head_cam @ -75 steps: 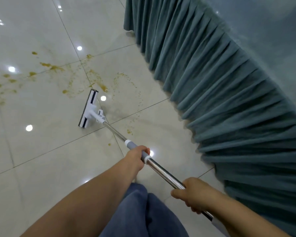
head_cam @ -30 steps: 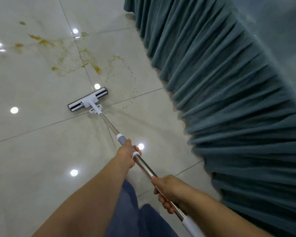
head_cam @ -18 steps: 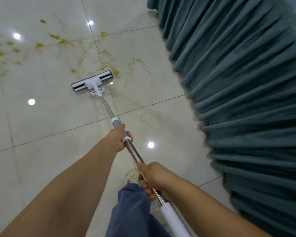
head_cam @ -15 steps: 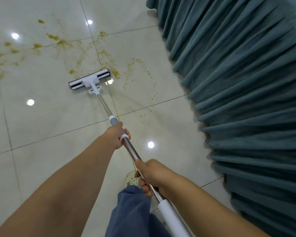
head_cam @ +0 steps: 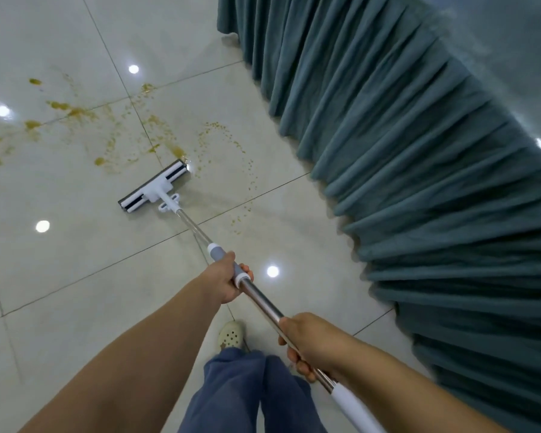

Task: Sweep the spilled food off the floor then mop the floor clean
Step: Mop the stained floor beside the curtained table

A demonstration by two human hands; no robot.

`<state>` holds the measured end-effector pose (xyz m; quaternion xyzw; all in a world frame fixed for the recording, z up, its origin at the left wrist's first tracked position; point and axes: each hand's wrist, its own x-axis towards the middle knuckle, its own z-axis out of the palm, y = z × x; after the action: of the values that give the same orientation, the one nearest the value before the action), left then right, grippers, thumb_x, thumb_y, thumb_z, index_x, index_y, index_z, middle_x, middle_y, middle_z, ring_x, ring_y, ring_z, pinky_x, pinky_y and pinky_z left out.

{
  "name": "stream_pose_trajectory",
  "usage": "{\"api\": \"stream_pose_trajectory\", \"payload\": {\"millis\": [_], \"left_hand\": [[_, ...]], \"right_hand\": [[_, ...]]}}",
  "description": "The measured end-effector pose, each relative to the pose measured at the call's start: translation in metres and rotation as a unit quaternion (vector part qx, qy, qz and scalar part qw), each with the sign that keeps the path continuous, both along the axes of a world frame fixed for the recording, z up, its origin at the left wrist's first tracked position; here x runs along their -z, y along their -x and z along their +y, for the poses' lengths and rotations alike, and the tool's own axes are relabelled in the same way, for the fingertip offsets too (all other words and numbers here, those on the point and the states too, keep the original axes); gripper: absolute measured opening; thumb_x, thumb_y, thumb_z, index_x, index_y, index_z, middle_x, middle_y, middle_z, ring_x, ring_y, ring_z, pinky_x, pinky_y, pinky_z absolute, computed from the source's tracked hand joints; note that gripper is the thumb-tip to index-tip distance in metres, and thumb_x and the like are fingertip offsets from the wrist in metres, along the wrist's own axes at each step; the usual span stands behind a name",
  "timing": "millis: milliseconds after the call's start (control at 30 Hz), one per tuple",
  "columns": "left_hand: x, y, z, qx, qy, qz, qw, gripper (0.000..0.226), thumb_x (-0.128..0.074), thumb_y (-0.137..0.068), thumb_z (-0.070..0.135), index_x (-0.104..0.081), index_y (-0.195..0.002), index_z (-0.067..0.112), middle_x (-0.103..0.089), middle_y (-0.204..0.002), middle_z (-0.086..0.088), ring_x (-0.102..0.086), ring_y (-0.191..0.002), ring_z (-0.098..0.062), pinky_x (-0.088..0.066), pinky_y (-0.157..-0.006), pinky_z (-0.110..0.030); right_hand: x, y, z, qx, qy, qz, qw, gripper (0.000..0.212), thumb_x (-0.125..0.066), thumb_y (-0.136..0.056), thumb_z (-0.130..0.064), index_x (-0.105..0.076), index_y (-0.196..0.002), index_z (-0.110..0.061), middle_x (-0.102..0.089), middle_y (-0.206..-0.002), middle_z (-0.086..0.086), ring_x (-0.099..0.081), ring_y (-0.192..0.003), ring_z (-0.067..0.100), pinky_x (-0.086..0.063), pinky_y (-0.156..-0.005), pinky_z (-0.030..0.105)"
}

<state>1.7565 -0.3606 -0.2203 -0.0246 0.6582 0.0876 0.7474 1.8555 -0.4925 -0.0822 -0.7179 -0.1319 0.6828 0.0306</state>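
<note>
Left hand (head_cam: 224,281) nearer, right hand (head_cam: 310,342) behind, both clench the steel mop pole (head_cam: 263,303); its flat white head (head_cam: 154,189) lies upper-left, by yellow-brown smears (head_cam: 75,112).

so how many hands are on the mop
2. The left hand grips the mop at its grey sleeve; the right hand grips the steel part higher up, nearer the person.

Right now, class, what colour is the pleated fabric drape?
The pleated fabric drape is dusty teal; head view.
</note>
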Motion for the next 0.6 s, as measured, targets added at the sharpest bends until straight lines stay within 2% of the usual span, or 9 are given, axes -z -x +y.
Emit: {"api": "stream_pose_trajectory", "payload": {"millis": [100, 333, 500, 600], "left_hand": [[-0.017, -0.037, -0.048, 0.02, 0.012, -0.003, 1.0, 0.029, -0.049, -0.097, 0.03, -0.041, -0.082, 0.007, -0.041, -0.065, -0.006, -0.041, -0.051, -0.014, -0.045, -0.038, -0.022], [-0.045, -0.128, -0.175, 0.048, 0.053, -0.035, 0.997, 0.032, -0.051, -0.096, 0.032, -0.044, -0.081, 0.005, -0.043, -0.062, -0.005, -0.042, -0.051, -0.015, -0.048, -0.038, -0.023], [-0.065, -0.173, -0.243, 0.044, 0.051, -0.048, 0.997, 0.033, -0.055, -0.094, 0.034, -0.044, -0.083, 0.005, -0.044, -0.063, -0.006, -0.043, -0.05, -0.015, -0.048, -0.043, -0.027], [-0.076, -0.189, -0.282, 0.044, 0.072, -0.065, 0.994, 0.026, -0.058, -0.093, 0.028, -0.045, -0.085, 0.006, -0.044, -0.064, -0.005, -0.044, -0.051, -0.015, -0.049, -0.045, -0.027]], "right_hand": [[-0.014, -0.034, -0.048, -0.004, 0.009, -0.002, 1.0, 0.033, -0.029, -0.102, -0.034, -0.05, -0.095, -0.009, -0.046, -0.061, 0.001, -0.039, -0.043, 0.012, -0.034, -0.042, 0.024], [-0.05, -0.118, -0.175, -0.013, 0.006, -0.04, 0.999, 0.031, -0.034, -0.102, -0.033, -0.047, -0.086, -0.01, -0.045, -0.059, 0.003, -0.039, -0.03, 0.008, -0.032, -0.032, 0.018], [-0.073, -0.156, -0.243, -0.05, 0.011, -0.075, 0.996, 0.027, -0.038, -0.1, -0.037, -0.044, -0.084, -0.015, -0.046, -0.064, 0.005, -0.039, -0.035, 0.009, -0.034, -0.034, 0.02], [-0.091, -0.172, -0.278, -0.04, 0.027, -0.071, 0.996, 0.024, -0.041, -0.098, -0.038, -0.047, -0.086, -0.018, -0.048, -0.064, 0.002, -0.04, -0.034, 0.008, -0.034, -0.035, 0.021]]}}
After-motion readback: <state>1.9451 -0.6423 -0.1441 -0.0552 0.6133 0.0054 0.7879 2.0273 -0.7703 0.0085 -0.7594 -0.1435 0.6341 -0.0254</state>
